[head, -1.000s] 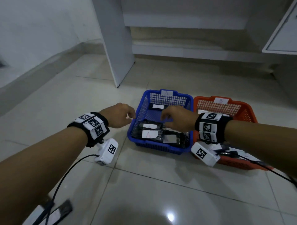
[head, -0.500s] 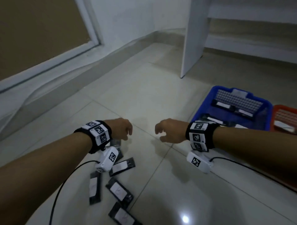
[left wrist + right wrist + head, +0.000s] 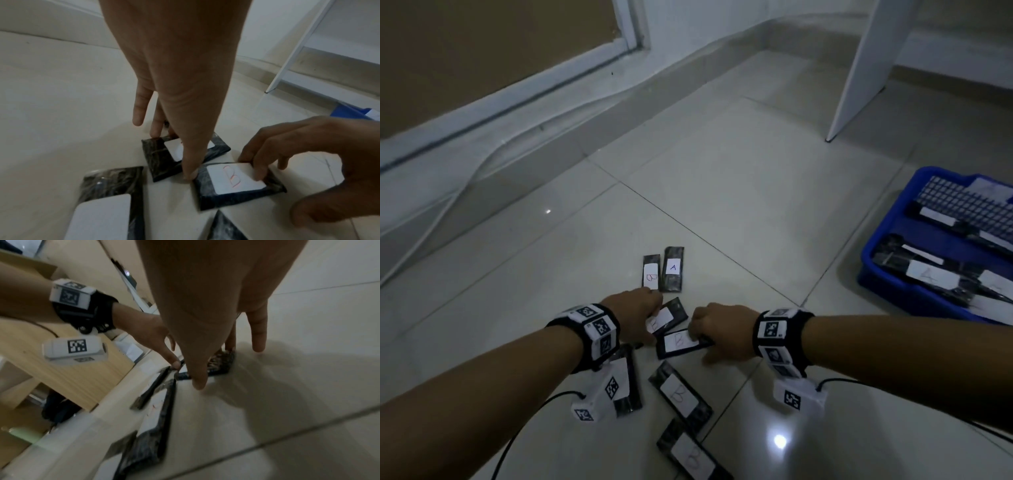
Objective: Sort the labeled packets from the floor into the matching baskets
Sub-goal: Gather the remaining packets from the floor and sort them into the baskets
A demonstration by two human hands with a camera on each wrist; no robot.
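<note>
Several dark packets with white labels lie on the tiled floor. My left hand (image 3: 654, 308) reaches down over a B packet (image 3: 160, 159). Its fingers (image 3: 156, 131) touch the far edge and its thumb stands at the near edge, so it pinches that packet flat on the floor. My right hand (image 3: 697, 334) has its fingertips (image 3: 259, 173) on the label of another B packet (image 3: 232, 191), with the thumb a little off its edge. An A packet (image 3: 673, 269) and a B packet (image 3: 650, 274) lie just beyond. The blue basket (image 3: 887, 274) holds several packets.
Two more B packets (image 3: 679, 397) (image 3: 693, 455) lie nearer to me, and another one (image 3: 631, 380) is partly hidden under the left wrist camera. A white furniture panel (image 3: 859, 68) stands on the floor at the back right. A wall skirting runs along the left.
My view and both hands swung left from the blue and red baskets to the packets on the floor. The hands dropped onto two B packets, and the red basket left the view.
</note>
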